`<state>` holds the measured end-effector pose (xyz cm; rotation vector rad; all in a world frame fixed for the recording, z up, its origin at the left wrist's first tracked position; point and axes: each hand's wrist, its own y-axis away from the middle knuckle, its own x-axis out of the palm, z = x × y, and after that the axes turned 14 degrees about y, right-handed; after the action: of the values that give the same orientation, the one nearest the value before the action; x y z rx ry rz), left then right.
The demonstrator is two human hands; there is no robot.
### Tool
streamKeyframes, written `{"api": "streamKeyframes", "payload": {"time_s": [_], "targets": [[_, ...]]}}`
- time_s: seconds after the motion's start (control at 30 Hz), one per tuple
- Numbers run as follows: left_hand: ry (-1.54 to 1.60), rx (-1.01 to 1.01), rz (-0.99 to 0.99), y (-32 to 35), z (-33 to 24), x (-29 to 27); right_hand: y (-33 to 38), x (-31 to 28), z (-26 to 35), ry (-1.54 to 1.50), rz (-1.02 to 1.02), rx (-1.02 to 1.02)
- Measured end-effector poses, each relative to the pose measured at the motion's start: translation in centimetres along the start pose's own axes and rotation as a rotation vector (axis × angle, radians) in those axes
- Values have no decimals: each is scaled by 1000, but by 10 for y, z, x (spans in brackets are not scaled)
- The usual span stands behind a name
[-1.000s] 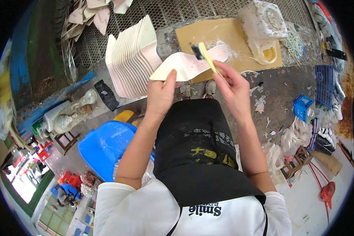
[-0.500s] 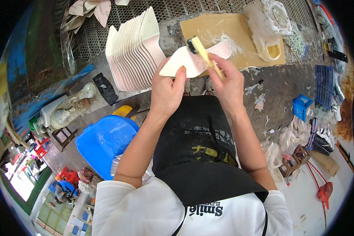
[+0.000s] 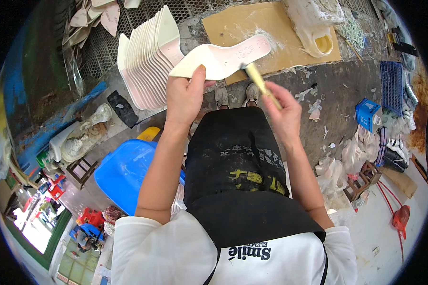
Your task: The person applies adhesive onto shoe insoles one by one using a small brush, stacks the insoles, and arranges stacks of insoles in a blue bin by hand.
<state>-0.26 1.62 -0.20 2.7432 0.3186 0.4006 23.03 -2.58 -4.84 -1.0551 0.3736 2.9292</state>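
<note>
Our left hand (image 3: 183, 99) has its grip clamped on the wide end of a pale insole (image 3: 219, 61), its rounded end above the cardboard (image 3: 230, 27). Our right hand (image 3: 285, 110) has its grip closed around a brush (image 3: 257, 80), bristles by the insole's near edge.

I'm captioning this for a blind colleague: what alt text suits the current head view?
A person's left hand holds a pale shoe insole, and the right hand holds a dark-bristled brush near its edge. A row of nested insoles stands to the left; a cardboard sheet and white-crusted container lie to the right.
</note>
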Motion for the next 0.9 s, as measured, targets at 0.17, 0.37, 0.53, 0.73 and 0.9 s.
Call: {"api": "streamKeyframes", "payload": {"time_s": [0.17,0.37,0.53,0.73,0.9], "targets": [[16,-27,-41,1,3,1,3,-8,21,171,-3,-243],[54,-112,-92,-2,-1,-11,-59,-29,-40,379,-103,-74],[13,-90,-111,-6,0,-14,-86,-10,14,533,-158,-235],[-13,-80,-106,-5,2,-17,-92,-17,10,480,-8,-308],[-34,-58,-83,-5,5,-20,-74,-15,22,342,-32,-388]]}}
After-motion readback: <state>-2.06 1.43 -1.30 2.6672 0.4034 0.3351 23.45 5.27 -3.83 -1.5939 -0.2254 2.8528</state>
